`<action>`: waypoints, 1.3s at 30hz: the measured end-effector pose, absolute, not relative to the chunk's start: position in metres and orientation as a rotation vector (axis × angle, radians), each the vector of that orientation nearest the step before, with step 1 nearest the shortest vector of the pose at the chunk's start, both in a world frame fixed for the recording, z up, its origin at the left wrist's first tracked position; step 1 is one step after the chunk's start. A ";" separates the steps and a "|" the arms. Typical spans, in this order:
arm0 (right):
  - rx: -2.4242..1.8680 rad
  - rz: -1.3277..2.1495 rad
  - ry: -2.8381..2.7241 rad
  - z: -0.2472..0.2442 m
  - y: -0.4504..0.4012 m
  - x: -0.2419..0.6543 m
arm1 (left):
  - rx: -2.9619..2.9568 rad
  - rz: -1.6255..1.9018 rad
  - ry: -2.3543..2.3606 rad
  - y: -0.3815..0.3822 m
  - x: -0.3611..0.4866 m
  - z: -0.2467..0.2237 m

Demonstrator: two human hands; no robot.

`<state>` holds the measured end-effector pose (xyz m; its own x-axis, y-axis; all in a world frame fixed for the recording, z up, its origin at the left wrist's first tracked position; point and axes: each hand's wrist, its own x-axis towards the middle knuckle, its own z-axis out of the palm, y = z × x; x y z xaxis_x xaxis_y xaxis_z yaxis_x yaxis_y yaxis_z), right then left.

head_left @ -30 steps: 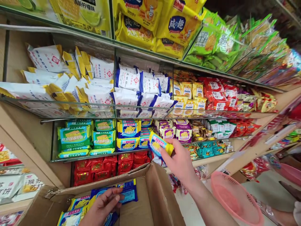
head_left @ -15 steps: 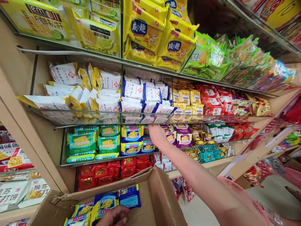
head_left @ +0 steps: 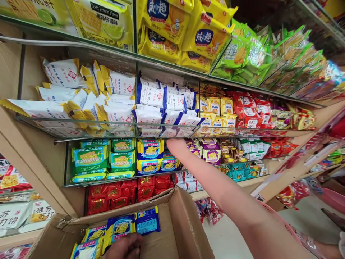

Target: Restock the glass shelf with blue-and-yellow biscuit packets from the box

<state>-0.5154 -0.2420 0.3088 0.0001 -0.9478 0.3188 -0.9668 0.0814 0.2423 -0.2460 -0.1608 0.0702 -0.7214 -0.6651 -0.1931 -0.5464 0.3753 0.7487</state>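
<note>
Blue-and-yellow plastic packets [head_left: 150, 158] are sitting shelved, others waiting in my near brown cardboard box [head_left: 188, 223]; my left hand [head_left: 126, 246] is hovering half-curled, hold unclear; my right hand [head_left: 175, 145], mostly hidden, grip unseen.

Near the dial's centre, the right hand is hidden behind the glass-fronted shelf [head_left: 115, 128] where the right forearm [head_left: 212, 183] ends; whatever it holds cannot be seen. At seven o'clock the bottom edge cuts off the left hand [head_left: 126, 245] and the cardboard box [head_left: 188, 223]; that hand partly covers a blue-and-yellow packet [head_left: 121, 225]. At four o'clock, the forearm hides most of a pink basket [head_left: 269, 209].
</note>
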 end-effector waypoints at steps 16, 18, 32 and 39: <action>1.824 0.296 -1.910 0.293 -0.187 -0.504 | 1.678 -0.494 -2.788 -0.189 -0.212 0.085; 2.005 0.396 -1.776 0.273 -0.155 -0.491 | 1.660 -0.503 -2.798 -0.188 -0.211 0.083; 2.847 0.038 -2.292 0.127 -0.142 -0.408 | 1.598 -0.610 -2.679 -0.187 -0.226 0.086; 2.783 0.567 -2.744 0.095 -0.142 -0.406 | 1.229 -0.957 -2.505 -0.179 -0.223 0.095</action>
<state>-0.4058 -0.1419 0.0951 0.1485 -0.9318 -0.3311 -0.7245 0.1253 -0.6778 -0.2231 -0.1792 0.0949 -0.6375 -0.7631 -0.1059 -0.6395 0.4475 0.6252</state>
